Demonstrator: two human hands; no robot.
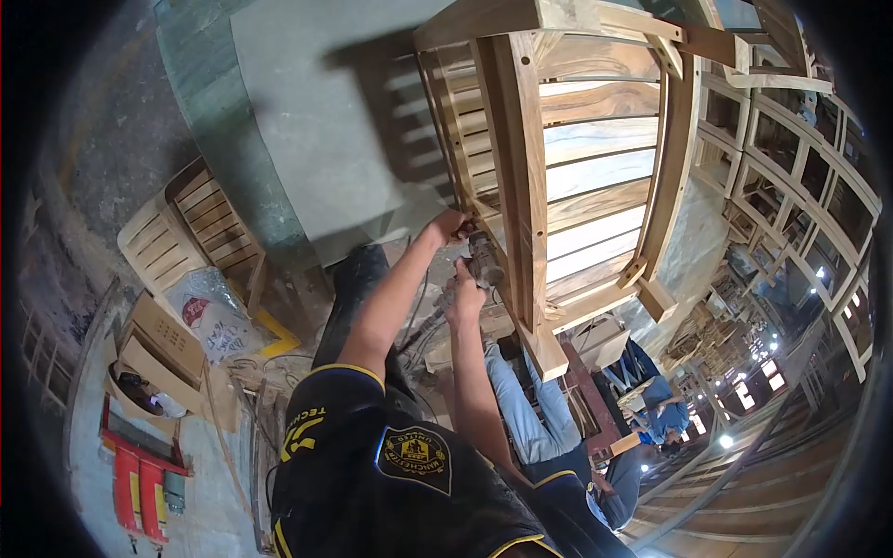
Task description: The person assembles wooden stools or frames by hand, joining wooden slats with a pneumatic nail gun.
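A slatted wooden chair frame in pale, unfinished wood stands tilted in front of me. A small grey power tool is pressed against its lower rail, beside a thick upright post. My left hand grips the upper end of the tool, right against the slats. Just below it, my right hand is closed around the tool's body. Both of my forearms are bare, and I wear a black shirt with yellow trim and a badge.
More slatted wooden pieces lean at the left, next to a plastic bag, cardboard and a red case. Stacked wooden frames fill the right. Another person in blue crouches at the lower right.
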